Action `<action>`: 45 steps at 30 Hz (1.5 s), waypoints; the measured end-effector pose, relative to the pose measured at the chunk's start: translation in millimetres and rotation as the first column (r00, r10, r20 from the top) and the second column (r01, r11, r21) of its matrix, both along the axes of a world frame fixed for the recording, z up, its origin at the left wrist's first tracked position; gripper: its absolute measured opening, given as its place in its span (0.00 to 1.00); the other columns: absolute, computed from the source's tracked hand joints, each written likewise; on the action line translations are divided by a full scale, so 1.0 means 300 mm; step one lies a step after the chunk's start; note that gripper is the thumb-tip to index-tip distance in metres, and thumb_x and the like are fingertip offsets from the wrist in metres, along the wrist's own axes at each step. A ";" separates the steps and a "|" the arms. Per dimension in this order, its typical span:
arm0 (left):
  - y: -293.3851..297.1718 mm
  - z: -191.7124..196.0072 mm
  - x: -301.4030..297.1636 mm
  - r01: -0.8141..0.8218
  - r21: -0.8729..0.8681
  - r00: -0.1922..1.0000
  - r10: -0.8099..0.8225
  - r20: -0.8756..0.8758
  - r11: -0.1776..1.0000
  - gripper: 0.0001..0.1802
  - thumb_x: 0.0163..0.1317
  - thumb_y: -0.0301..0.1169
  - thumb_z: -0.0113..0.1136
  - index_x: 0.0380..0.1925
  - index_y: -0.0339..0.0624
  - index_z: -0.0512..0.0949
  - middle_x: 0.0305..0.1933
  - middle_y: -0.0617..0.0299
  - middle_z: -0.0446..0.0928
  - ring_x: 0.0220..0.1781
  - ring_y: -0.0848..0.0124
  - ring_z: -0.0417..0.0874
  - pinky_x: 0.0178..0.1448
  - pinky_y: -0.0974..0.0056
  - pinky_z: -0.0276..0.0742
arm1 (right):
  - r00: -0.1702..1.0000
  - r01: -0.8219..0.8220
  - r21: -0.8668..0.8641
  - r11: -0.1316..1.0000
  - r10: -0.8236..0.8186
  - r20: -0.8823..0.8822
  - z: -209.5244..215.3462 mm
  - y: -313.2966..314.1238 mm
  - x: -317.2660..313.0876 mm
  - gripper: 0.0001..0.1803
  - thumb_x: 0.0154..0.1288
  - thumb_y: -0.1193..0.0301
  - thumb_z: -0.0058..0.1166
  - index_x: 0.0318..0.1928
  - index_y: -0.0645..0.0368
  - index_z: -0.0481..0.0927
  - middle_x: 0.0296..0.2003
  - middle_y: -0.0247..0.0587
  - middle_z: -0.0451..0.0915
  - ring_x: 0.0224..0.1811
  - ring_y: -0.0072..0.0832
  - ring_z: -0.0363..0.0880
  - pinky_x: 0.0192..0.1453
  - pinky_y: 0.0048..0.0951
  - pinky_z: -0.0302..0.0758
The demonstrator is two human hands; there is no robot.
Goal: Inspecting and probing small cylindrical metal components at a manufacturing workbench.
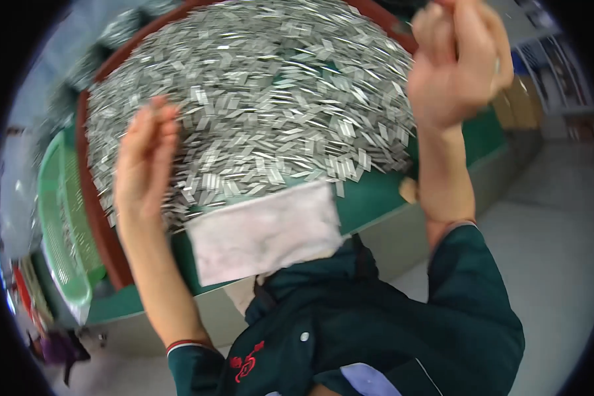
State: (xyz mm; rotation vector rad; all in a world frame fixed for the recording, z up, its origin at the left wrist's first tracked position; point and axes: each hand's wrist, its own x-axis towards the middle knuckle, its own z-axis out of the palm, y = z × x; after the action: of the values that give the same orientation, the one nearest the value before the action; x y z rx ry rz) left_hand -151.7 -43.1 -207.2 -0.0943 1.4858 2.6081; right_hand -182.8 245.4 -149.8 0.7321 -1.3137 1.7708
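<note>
Hovering over the heap of small metal strips (257,99) with the left hand (145,158) nearer, fingers loosely open and empty just above its near-left edge, and lifting the right hand (459,63), curled, contents unclear, beyond the right edge.

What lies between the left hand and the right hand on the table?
In the head view, a heap of small silvery metal strips fills the stretch between the left hand and the right hand.
</note>
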 end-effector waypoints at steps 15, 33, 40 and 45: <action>0.034 -0.009 -0.011 0.010 -0.068 1.000 -0.011 -0.012 0.998 0.14 0.61 0.30 0.51 0.44 0.34 0.69 0.36 0.60 0.75 0.35 0.77 0.75 0.43 0.75 0.74 | 0.987 -0.130 0.010 0.991 0.128 0.097 0.077 0.165 0.153 0.18 0.61 0.69 0.35 0.39 0.71 0.75 0.09 0.24 0.50 0.13 0.15 0.46 0.22 0.22 0.46; 0.081 0.006 -0.001 -0.039 -0.213 0.996 0.022 -0.082 0.976 0.08 0.58 0.26 0.53 0.38 0.35 0.73 0.33 0.60 0.76 0.32 0.77 0.76 0.38 0.73 0.74 | 0.806 0.521 0.465 0.716 -0.233 -0.543 -0.024 -0.070 0.047 0.11 0.41 0.87 0.42 0.30 0.72 0.73 0.12 0.36 0.64 0.10 0.23 0.56 0.13 0.23 0.52; 0.077 0.012 0.001 0.001 -0.196 0.999 -0.008 -0.036 0.981 0.11 0.60 0.28 0.50 0.40 0.33 0.72 0.32 0.59 0.76 0.31 0.76 0.77 0.38 0.73 0.74 | 0.831 0.499 0.492 0.714 -0.233 -0.505 -0.040 -0.085 0.049 0.11 0.39 0.87 0.43 0.29 0.72 0.73 0.12 0.36 0.64 0.09 0.22 0.56 0.13 0.22 0.51; 0.071 0.013 -0.001 0.047 -0.099 0.999 -0.044 0.029 0.994 0.14 0.62 0.29 0.46 0.43 0.30 0.70 0.33 0.57 0.76 0.32 0.75 0.77 0.38 0.72 0.75 | 0.843 0.479 0.491 0.727 -0.227 -0.487 -0.046 -0.091 0.047 0.11 0.39 0.87 0.43 0.28 0.72 0.74 0.12 0.36 0.65 0.09 0.23 0.57 0.12 0.23 0.52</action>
State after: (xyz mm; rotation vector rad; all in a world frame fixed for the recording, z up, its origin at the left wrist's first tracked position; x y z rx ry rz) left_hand -151.9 -21.9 -203.1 -0.1045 1.5900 2.4869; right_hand -168.7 218.1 -163.6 1.0279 -1.6039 0.8092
